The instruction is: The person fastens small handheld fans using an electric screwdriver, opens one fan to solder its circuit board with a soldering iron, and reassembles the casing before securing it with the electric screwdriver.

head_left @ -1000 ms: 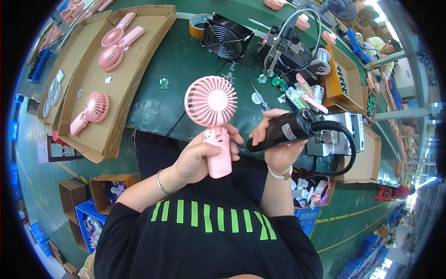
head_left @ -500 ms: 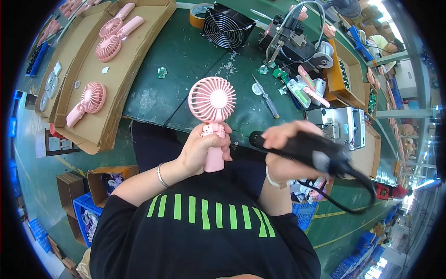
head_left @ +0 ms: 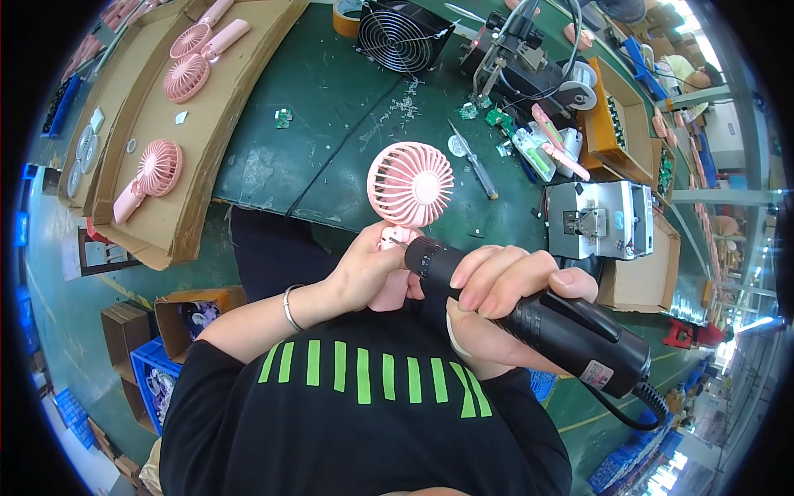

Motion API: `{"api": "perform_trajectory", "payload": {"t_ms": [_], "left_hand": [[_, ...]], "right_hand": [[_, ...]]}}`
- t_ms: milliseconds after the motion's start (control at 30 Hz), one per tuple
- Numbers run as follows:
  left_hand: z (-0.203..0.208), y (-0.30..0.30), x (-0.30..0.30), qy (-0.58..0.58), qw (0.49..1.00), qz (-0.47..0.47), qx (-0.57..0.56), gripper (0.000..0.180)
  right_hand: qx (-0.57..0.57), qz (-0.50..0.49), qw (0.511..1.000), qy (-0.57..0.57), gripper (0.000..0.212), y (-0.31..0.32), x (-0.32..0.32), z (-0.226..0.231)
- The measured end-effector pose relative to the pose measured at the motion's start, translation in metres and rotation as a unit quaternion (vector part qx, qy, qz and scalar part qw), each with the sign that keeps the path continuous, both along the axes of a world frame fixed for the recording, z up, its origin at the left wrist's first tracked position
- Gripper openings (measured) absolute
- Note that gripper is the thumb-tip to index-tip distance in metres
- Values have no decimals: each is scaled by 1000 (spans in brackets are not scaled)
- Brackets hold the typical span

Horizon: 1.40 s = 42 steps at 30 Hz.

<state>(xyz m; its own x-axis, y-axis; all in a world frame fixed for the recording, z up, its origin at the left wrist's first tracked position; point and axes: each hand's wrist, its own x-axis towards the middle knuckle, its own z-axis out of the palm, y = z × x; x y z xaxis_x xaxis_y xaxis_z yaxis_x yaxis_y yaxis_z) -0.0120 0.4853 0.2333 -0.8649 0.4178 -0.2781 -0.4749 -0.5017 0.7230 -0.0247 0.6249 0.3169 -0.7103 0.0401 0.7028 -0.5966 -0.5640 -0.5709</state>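
A pink handheld fan (head_left: 410, 183) stands upright in front of me, its round slatted head at the top. My left hand (head_left: 370, 266) is closed round its handle just below the head. In my right hand (head_left: 517, 299) is a black corded electric screwdriver (head_left: 579, 335), fingers wrapped round its body. The tool's nose points left, at the fan's neck joint by my left thumb. Whether the bit touches a screw there, I cannot tell. The cord hangs from the tool's rear end at the lower right.
A cardboard tray (head_left: 207, 124) at left holds several pink fans. On the green table (head_left: 273, 178) are a black square fan (head_left: 405, 37), a thin screwdriver (head_left: 474, 160), small circuit boards (head_left: 284, 118) and loose screws (head_left: 405, 106). A soldering stand (head_left: 529, 62) and a grey-white machine (head_left: 591, 219) stand at right.
The electric screwdriver has swung left and steadied, its nose now at the fan's neck. My left hand and the fan have shifted slightly right, and the fan's head has turned a little.
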Motion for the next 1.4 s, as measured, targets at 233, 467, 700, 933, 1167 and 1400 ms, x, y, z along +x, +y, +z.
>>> {"api": "perform_trajectory", "payload": {"t_ms": [233, 467, 700, 933, 1167, 1400], "left_hand": [[-5, -1, 2, -4, 1000, -24, 1, 20], [9, -1, 1, 34, 999, 9, -38, 22], [10, -2, 3, 40, 999, 5, -30, 21], [10, -1, 2, 13, 1000, -3, -21, 20], [15, -1, 2, -28, 1000, -9, -12, 17], [3, -1, 6, 9, 998, 5, -62, 24]], "right_hand": [[-12, -63, 998, 5, 70, -9, -2, -2], [-25, -19, 999, 6, 65, -4, -5, -2], [-1, 22, 999, 36, 60, 2, -6, 3], [-18, -23, 1000, 1, 61, -3, -4, 4], [23, 51, 998, -39, 64, 4, -11, 11], [40, 61, 997, 18, 56, 5, -6, 13]]}}
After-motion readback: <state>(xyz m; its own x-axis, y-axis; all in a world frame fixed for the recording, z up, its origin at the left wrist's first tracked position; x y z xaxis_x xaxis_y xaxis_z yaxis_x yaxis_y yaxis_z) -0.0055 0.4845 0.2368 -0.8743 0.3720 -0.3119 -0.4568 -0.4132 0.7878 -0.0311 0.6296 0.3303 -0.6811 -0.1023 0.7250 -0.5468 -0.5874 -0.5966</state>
